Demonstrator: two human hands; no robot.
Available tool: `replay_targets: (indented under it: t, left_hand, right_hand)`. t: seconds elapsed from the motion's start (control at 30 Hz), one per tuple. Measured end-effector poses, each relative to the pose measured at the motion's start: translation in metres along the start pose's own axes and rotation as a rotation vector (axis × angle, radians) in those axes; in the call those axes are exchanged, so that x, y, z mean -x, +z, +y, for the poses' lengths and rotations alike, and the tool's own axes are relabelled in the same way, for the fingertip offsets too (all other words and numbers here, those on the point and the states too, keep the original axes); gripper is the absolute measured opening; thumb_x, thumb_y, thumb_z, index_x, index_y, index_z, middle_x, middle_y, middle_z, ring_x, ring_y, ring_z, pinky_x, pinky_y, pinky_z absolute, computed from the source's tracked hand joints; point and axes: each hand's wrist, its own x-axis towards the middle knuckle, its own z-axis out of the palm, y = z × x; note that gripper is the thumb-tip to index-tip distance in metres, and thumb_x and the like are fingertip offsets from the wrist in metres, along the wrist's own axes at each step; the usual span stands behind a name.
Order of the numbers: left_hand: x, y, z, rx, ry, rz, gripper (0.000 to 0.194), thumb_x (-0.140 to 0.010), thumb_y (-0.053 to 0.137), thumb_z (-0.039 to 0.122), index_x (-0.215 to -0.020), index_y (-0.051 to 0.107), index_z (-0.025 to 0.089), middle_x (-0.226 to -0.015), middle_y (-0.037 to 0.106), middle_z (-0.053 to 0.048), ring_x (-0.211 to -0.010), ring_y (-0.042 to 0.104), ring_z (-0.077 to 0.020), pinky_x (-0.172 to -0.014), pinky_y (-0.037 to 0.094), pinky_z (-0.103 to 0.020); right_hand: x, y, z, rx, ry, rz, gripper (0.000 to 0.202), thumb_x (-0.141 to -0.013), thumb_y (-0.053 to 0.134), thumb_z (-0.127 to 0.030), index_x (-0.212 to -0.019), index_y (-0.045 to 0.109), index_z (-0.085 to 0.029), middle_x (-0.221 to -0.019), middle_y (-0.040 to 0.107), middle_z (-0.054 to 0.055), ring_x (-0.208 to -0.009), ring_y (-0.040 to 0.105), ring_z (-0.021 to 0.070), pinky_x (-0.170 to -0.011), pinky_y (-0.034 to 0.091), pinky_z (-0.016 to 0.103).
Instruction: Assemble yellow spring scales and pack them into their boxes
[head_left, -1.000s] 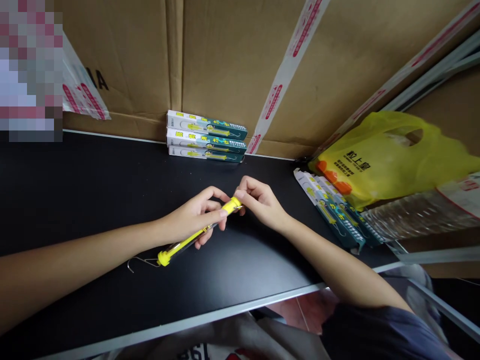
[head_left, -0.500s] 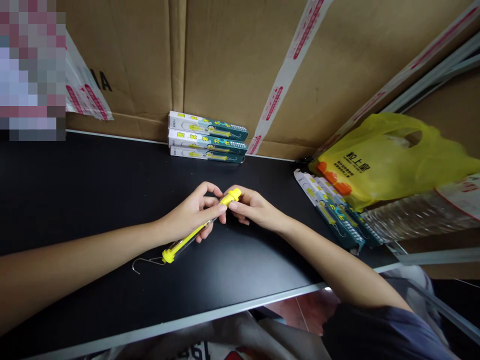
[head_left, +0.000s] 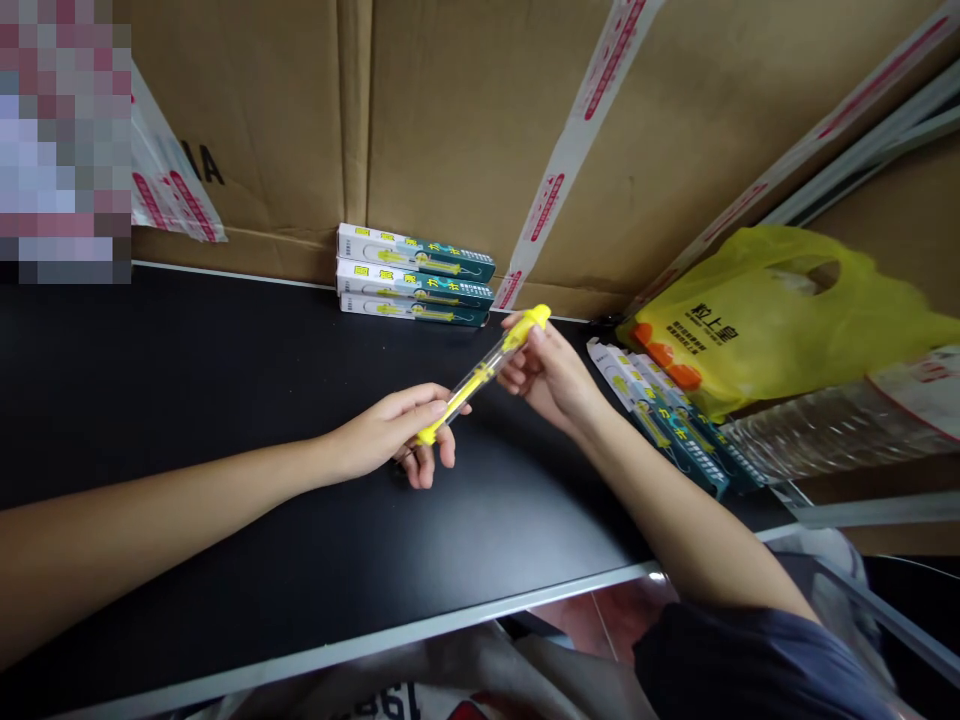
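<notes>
A spring scale with a clear tube and yellow ends slants up to the right between my hands, above the black tabletop. My right hand pinches the tube close to its yellow top cap. Thumb on one side and fingers beneath, my left hand grips the lower end beside the yellow bottom cap. The metal hook at that end is hidden behind the left hand.
Several flat printed boxes are stacked against the big cardboard carton. More such boxes lie at the right, beside a yellow plastic bag and a ribbed clear container. A pale edge borders the black tabletop.
My right hand has moved up and right with the scale's top end. The scale has slid through my left hand, which now holds its lower end; the hook has gone out of sight.
</notes>
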Motion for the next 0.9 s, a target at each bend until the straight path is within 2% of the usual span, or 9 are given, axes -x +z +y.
replay_targets:
  t: [0.07,0.17,0.27,0.4,0.5,0.63,0.8,0.9]
  left_hand:
    - [0.0,0.0,0.0,-0.011,-0.009,-0.012,0.036,-0.092,0.049,0.047,-0.112,0.047,0.017,-0.078,0.065,-0.002,-0.052,0.064,-0.0101,-0.046,0.05,-0.018]
    - [0.0,0.0,-0.001,-0.048,-0.014,-0.032,0.032,-0.091,0.052,0.044,-0.109,0.046,0.017,-0.082,0.067,-0.003,-0.055,0.066,-0.0101,-0.051,0.051,-0.018]
    - [0.001,0.001,-0.001,-0.091,-0.019,-0.043,0.03,-0.09,0.054,0.042,-0.107,0.046,0.018,-0.081,0.068,-0.002,-0.053,0.066,-0.01,-0.05,0.051,-0.019]
    - [0.002,0.004,-0.001,-0.127,-0.022,0.005,0.032,-0.088,0.057,0.041,-0.109,0.046,0.02,-0.081,0.066,0.0,-0.051,0.065,-0.0104,-0.047,0.05,-0.02]
    - [0.003,0.006,-0.003,-0.163,-0.01,0.025,0.032,-0.087,0.058,0.039,-0.109,0.046,0.02,-0.08,0.065,0.001,-0.05,0.065,-0.0104,-0.047,0.05,-0.02]
    - [0.004,0.006,-0.005,-0.249,0.02,-0.003,0.036,-0.088,0.057,0.035,-0.119,0.043,0.021,-0.09,0.066,-0.002,-0.055,0.066,-0.0102,-0.052,0.051,-0.021]
    - [0.005,0.007,-0.003,-0.299,0.024,-0.007,0.042,-0.09,0.054,0.031,-0.126,0.037,0.02,-0.098,0.068,-0.007,-0.061,0.068,-0.0112,-0.058,0.053,-0.023]
    - [0.005,0.008,-0.002,-0.295,0.032,-0.02,0.041,-0.089,0.055,0.03,-0.126,0.037,0.02,-0.096,0.068,-0.007,-0.063,0.068,-0.0113,-0.059,0.053,-0.023]
  right_hand:
    - [-0.006,-0.008,-0.001,-0.001,-0.019,0.049,0.038,-0.076,0.069,-0.053,-0.099,0.057,-0.024,-0.061,0.039,-0.008,-0.049,0.037,0.0073,-0.047,0.038,0.021]
    - [-0.009,-0.012,0.001,-0.007,-0.013,0.037,0.036,-0.079,0.065,-0.053,-0.1,0.059,-0.024,-0.063,0.044,-0.006,-0.051,0.041,0.0082,-0.049,0.041,0.021]
    - [-0.007,-0.007,0.003,0.013,0.018,0.023,0.037,-0.083,0.056,-0.057,-0.101,0.059,-0.024,-0.068,0.049,-0.004,-0.054,0.047,0.0095,-0.052,0.045,0.023]
    - [-0.002,0.004,0.003,0.027,0.052,0.031,0.042,-0.084,0.047,-0.062,-0.096,0.058,-0.023,-0.074,0.055,-0.001,-0.062,0.054,0.0125,-0.059,0.05,0.026]
    - [0.001,0.009,0.003,-0.017,0.041,0.032,0.038,-0.083,0.051,-0.061,-0.089,0.054,-0.023,-0.078,0.059,0.0,-0.071,0.059,0.0138,-0.068,0.051,0.027]
    - [0.001,0.009,0.002,-0.045,0.009,0.059,0.04,-0.082,0.052,-0.063,-0.079,0.049,-0.023,-0.073,0.058,-0.001,-0.069,0.059,0.0134,-0.07,0.051,0.028]
    - [-0.004,0.001,-0.003,0.022,-0.006,0.162,0.045,-0.082,0.048,-0.068,-0.081,0.048,-0.024,-0.073,0.057,-0.001,-0.068,0.06,0.0142,-0.07,0.052,0.029]
    - [-0.005,-0.003,-0.006,0.046,-0.022,0.173,0.044,-0.082,0.048,-0.068,-0.082,0.049,-0.024,-0.072,0.058,-0.002,-0.068,0.061,0.014,-0.07,0.052,0.029]
